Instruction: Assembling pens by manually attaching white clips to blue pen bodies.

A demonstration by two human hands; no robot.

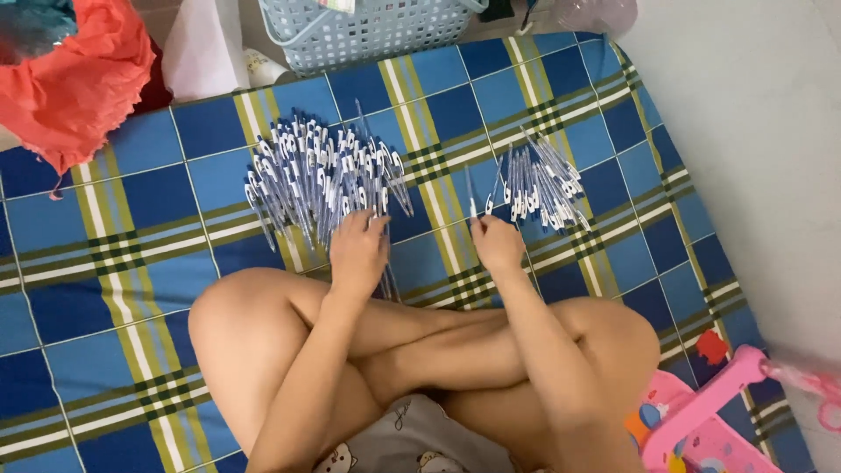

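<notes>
I sit cross-legged on a blue, green and white checked mat (131, 254). A large pile of clear pens with white caps (320, 175) lies in front of my left knee. My left hand (359, 250) rests on the near edge of that pile, fingers curled over a few pens. A smaller pile of the same pens (543, 186) lies to the right. My right hand (497, 243) is beside it and grips one pen (471, 200) that points away from me.
A pale blue plastic basket (368, 31) stands at the mat's far edge. An orange cloth (74, 79) lies at the top left. A pink plastic toy (701, 420) sits at the bottom right. White tiled floor (762, 131) lies to the right.
</notes>
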